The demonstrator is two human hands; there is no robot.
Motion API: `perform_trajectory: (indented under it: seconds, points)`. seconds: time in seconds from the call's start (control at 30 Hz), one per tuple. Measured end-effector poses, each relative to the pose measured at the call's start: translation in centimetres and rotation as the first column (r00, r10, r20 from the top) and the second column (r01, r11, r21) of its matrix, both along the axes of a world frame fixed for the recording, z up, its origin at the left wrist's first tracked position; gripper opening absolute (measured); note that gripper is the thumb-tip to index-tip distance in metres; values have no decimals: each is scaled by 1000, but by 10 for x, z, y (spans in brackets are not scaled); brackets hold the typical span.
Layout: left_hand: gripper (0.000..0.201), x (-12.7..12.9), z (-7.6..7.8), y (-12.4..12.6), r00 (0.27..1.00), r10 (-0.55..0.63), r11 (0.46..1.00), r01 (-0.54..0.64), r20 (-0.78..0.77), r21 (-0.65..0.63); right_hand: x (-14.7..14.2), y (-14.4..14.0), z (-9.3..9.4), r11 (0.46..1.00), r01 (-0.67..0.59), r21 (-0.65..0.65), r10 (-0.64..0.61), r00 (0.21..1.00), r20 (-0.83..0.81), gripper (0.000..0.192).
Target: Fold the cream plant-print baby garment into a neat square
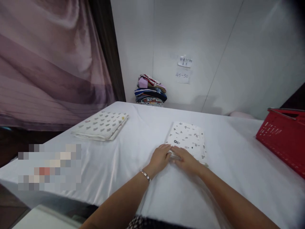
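While both palms lie flat, fingers spread, my left hand (160,158) and right hand (186,160) press the near edge of the folded printed cloth (188,139) — smoothing it, I judge — next needs a firm pinch under that edge.
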State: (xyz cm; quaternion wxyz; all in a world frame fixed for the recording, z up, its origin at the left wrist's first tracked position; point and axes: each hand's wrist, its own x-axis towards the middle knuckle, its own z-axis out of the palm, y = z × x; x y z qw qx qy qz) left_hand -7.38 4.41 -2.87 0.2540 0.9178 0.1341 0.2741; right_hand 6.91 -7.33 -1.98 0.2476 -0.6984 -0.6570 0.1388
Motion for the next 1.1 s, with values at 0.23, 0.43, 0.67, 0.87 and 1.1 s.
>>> perform_trajectory:
  seconds: [0.23,0.43,0.67,0.87,1.1]
  points:
    - [29,0,1,-3,997,62,997,-60,-47,47,32,48,14,983,180,28,-181,979,92,51]
    - [24,-1,2,1,998,56,998,-56,-26,12,36,64,-8,974,212,-84,-187,954,234,53]
    - [30,1,-4,9,999,36,997,-35,11,-74,54,43,15,948,314,-52,-309,948,78,49]
    - [33,11,0,21,985,169,942,-171,-30,-289,97,-16,6,758,651,50,-649,759,-41,52]
    - [58,39,17,40,948,112,808,-262,-300,-528,85,-38,-12,621,780,-82,-759,571,-312,62]
